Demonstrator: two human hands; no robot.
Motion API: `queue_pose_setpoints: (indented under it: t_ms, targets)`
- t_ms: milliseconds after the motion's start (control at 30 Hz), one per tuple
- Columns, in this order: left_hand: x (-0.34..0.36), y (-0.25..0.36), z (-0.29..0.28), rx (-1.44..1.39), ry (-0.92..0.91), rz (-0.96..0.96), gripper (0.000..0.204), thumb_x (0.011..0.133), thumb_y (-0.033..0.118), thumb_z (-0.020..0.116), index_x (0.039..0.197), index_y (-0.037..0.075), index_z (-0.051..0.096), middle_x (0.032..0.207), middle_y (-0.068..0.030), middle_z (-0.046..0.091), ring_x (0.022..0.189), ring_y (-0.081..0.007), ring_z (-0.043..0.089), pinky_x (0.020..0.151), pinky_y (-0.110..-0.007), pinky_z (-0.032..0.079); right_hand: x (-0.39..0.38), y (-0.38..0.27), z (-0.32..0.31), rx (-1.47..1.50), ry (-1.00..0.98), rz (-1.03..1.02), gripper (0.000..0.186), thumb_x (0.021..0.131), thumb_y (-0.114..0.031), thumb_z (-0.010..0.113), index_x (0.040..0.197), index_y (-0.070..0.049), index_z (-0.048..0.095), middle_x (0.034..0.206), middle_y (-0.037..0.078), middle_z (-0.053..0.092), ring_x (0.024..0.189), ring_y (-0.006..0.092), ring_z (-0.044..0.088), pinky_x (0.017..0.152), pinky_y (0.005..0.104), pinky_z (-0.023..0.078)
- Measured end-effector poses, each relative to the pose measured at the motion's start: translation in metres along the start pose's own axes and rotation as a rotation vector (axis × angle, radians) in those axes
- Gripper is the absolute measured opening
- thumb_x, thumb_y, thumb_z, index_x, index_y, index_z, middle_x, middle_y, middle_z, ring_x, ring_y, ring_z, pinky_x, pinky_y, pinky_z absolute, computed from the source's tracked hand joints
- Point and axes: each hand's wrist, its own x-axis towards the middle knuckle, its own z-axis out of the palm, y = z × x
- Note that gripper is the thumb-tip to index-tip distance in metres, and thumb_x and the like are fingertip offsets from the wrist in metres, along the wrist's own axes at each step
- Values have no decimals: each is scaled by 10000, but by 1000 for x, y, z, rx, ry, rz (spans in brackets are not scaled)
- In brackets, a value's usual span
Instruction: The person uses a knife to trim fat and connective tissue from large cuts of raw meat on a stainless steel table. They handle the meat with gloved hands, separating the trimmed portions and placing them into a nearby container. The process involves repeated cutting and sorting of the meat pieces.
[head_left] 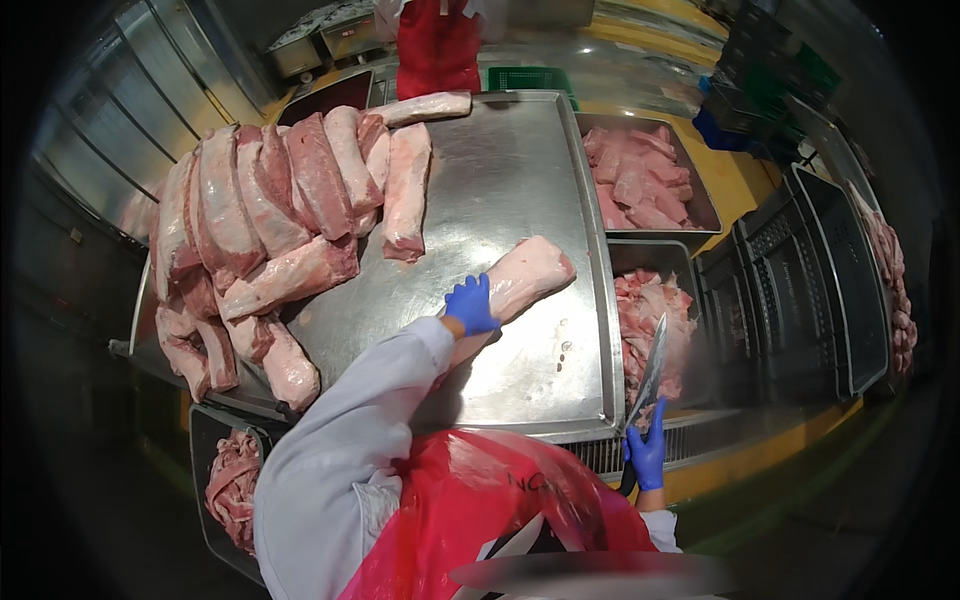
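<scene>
Meat slab (535, 273), pale, oblong; left hand (471, 305) clasping it, near end part-hidden. Steel knife (652, 374), tapered; gripped in right hand (648, 449).

The bench (480, 190) is surfaced in smooth, shiny metal; the knife (652, 368) is bladed in bright metal. The left hand (472, 305) and right hand (646, 446) are sheathed in smooth, rubbery gloves (478, 314). The apron (445, 510) is made of glossy, creased plastic, the sleeve (350, 420) of matt cloth, the crates (775, 300) of hard-looking plastic. The meat slab (532, 274) is coated in smooth, moist-looking fat.
</scene>
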Motion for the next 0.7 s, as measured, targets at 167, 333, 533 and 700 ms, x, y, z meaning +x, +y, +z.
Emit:
queue_pose_setpoints:
  t_ms: [167,333,533,700]
  targets:
    - [50,-17,-3,-177,89,-324,1117,662,563,825,1513,99,269,1413,-225,460,1250,-432,549,990,-572,484,61,-18,28,30,-139,-86,936,914,64,547,1635,-235,30,758,17,574,557,75,485,487,238,429]
    - [46,-36,26,-278,29,-208,1109,672,628,799,1514,66,346,1453,-277,474,1304,-448,518,1071,-492,450,97,-34,59,-66,-231,-266,917,915,26,556,1634,-203,35,812,30,640,589,78,535,524,242,471]
    - [69,-37,33,-265,157,-105,1145,676,651,788,1501,5,327,1409,-307,478,1298,-456,495,1071,-506,442,142,-28,108,-168,-260,-218,844,941,-65,544,1630,-239,88,770,42,631,609,99,562,575,276,517]
    - [99,-10,18,-179,243,-141,1188,720,645,760,1578,83,160,1541,-306,239,1365,-507,376,1084,-583,385,211,-43,160,-129,-270,-171,830,940,-34,566,1627,-236,146,754,33,600,568,97,553,518,270,493]
